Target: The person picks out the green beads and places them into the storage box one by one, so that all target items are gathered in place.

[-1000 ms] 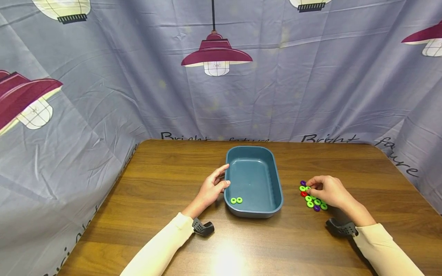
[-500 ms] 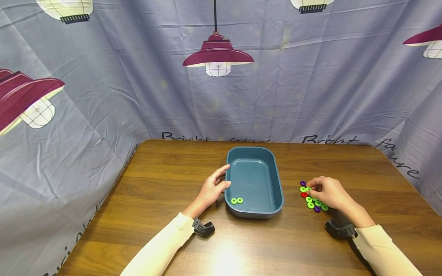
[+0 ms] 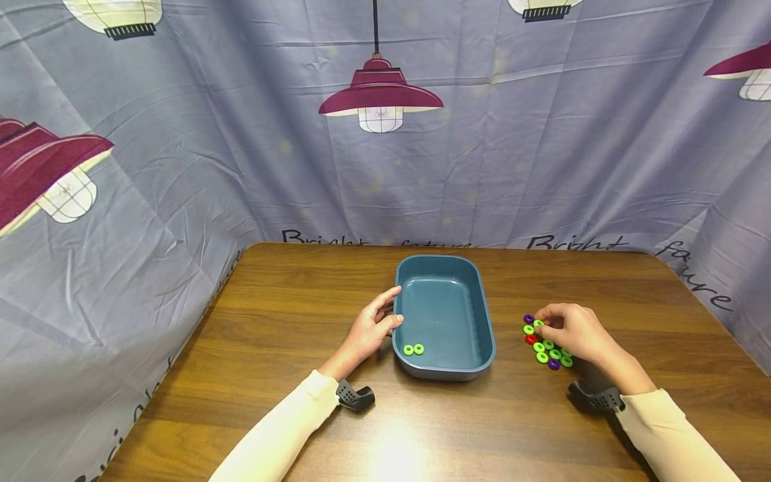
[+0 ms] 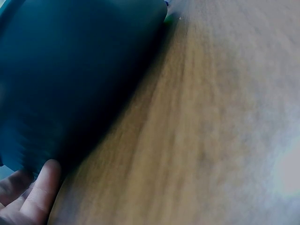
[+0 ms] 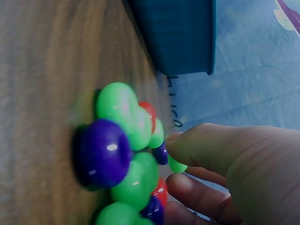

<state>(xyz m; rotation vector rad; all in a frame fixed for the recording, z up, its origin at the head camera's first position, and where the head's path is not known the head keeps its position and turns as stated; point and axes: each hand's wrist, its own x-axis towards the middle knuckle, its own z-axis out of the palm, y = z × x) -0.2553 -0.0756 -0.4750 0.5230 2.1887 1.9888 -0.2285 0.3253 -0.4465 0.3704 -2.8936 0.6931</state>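
Note:
A blue-grey plastic bin (image 3: 446,321) stands on the table with two green rings (image 3: 413,349) at its near left corner. My left hand (image 3: 369,329) holds the bin's left side, thumb and forefinger at the rim; in the left wrist view its fingertips (image 4: 47,176) touch the wall. To the right of the bin lies a cluster of small rings, green (image 3: 542,358), purple (image 3: 553,364) and red (image 3: 531,339). Over its far part, my right hand (image 3: 575,330) pinches a green ring (image 5: 177,165) between thumb and forefinger. The palm hides some of the cluster.
The brown wooden table (image 3: 289,301) runs back to a grey-blue printed curtain (image 3: 271,134). Each wrist wears a black strap mount (image 3: 355,397). Bare wood separates the bin from the ring cluster.
My right hand has risen slightly and shifted a little away, with a green ring at its fingertips, uncovering more rings beneath. The left hand and bin keep their place.

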